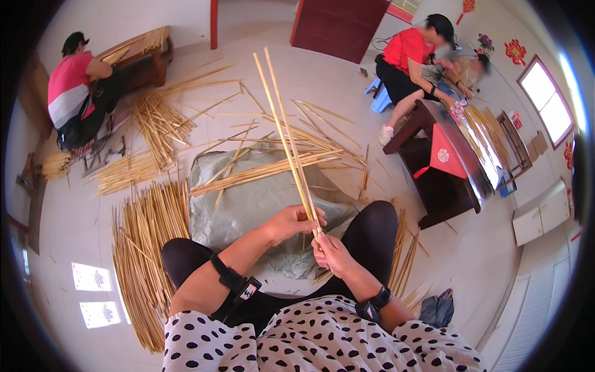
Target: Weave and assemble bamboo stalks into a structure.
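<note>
Two long, thin straw-coloured stalks [286,136] rise from my hands and lean up and to the left, spreading slightly toward their tips. My left hand [290,224] pinches them near their lower part. Just below and to the right, my right hand [333,253] is closed around their lower ends. Beneath the stalks, a greyish-green plastic sheet [248,167] covers a low mound between my knees. Across that sheet lies a loose bundle of similar stalks [260,175], slanting up to the right.
A thick pile of stalks [142,260] lies left of my knee; more scattered stalks [162,121] cover the floor ahead. One person [77,93] sits far left by a wooden bench [145,56]. Others work right, at a dark table [434,167]. A dark bag [437,308] sits lower right.
</note>
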Demonstrator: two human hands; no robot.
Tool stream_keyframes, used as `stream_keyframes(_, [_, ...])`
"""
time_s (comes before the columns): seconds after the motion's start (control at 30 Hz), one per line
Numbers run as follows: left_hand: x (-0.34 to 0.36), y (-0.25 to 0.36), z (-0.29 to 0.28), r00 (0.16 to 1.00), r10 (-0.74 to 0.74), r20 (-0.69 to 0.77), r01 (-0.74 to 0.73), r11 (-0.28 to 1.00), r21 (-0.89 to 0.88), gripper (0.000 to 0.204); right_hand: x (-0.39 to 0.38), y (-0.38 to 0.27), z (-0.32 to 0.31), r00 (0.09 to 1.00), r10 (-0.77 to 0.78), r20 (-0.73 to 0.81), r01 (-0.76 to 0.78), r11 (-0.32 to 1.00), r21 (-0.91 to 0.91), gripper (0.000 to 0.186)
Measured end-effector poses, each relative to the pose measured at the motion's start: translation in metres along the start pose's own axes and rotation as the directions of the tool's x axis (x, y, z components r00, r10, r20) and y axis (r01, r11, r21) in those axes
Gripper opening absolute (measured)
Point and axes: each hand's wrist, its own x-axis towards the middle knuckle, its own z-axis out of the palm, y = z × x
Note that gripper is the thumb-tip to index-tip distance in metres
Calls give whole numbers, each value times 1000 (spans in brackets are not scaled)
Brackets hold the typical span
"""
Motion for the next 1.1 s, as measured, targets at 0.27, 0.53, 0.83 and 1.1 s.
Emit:
stream_keyframes(0.27, [-5, 6, -2, 991, -24, -128, 40, 992, 123, 35, -23, -22, -12, 957, -113, -268, 135, 989, 64, 30])
stream_keyframes(0.53, [-2, 0, -12, 981, -76, -178, 111, 974, 197, 35, -71, -41, -94, 602, -414, -683, 432, 888, -157, 23])
stream_keyframes(0.83, [-1, -6, -24, 956, -104, -274, 183, 941, 283, 33, -114, 80, -240, 241, -499, -832, -251, 797, -550, 26])
stream_keyframes(1.1, [-3, -13, -23, 916, -147, -373, 263, 923, 281, 29, -146, 162, -263, 283, -96, -954, -697, 663, -273, 32])
